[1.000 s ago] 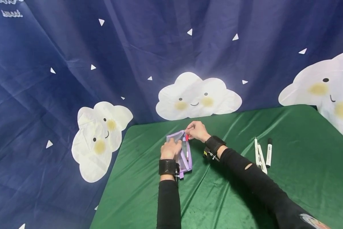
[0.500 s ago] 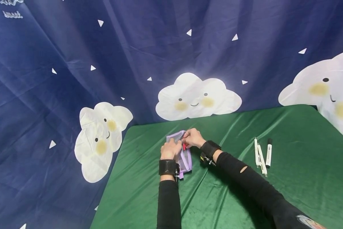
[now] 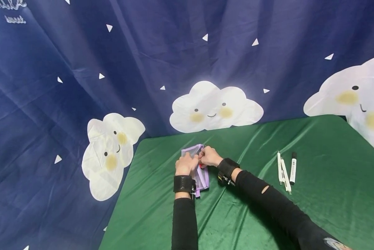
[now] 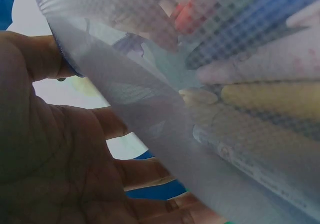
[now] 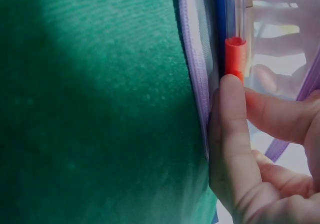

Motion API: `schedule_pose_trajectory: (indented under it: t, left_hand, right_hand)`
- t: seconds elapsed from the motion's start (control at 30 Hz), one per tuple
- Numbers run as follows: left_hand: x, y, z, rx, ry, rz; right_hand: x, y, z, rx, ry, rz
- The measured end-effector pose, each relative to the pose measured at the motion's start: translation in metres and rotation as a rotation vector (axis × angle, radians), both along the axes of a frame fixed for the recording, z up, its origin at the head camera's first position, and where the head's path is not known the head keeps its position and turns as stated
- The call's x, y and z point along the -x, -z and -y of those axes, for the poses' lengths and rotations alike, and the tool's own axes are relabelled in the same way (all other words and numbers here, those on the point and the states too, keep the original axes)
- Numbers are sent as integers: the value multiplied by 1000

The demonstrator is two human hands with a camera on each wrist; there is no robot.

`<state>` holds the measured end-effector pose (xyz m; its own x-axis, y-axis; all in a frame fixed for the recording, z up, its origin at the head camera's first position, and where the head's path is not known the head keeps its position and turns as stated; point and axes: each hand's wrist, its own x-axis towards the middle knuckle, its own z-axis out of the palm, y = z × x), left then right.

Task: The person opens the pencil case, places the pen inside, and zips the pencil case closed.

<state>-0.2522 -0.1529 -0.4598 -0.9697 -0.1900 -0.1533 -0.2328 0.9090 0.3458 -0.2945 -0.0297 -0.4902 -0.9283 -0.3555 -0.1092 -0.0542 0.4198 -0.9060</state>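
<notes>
Now right hand [image 3: 209, 157] pushes red pen [image 5: 234, 56] into pouch [image 3: 202, 178].

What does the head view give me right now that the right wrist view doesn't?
Only the head view shows the left hand holding the purple mesh pouch, the three white markers lying apart to the right on the green cloth, and the cloud backdrop.

Only the right wrist view shows the red pen end at the pouch's purple edge, a blue pen beside it, and the fingers pushing on the red end.

Both show the right hand, the pouch and the green cloth.
</notes>
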Motion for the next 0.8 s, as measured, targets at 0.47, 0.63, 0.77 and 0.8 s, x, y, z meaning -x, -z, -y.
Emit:
schedule_pose_trajectory:
  t: [0.47,0.63,0.77,0.8]
  left_hand:
    - [-4,-2,-1,-18,8,-23]
    - [-3,-3,-1,-10,5,-28]
    - [-4,-2,-2,-8,6,-26]
    - [-4,-2,-2,-6,8,-24]
  right_hand:
    - [-12,-5,-4,-117,-134,-129]
    - [-15,-7,-7,-198,-209,-214]
    - [-16,-6,-9,-302,-258,-300]
    - [-16,-5,-9,-321,-268,-312]
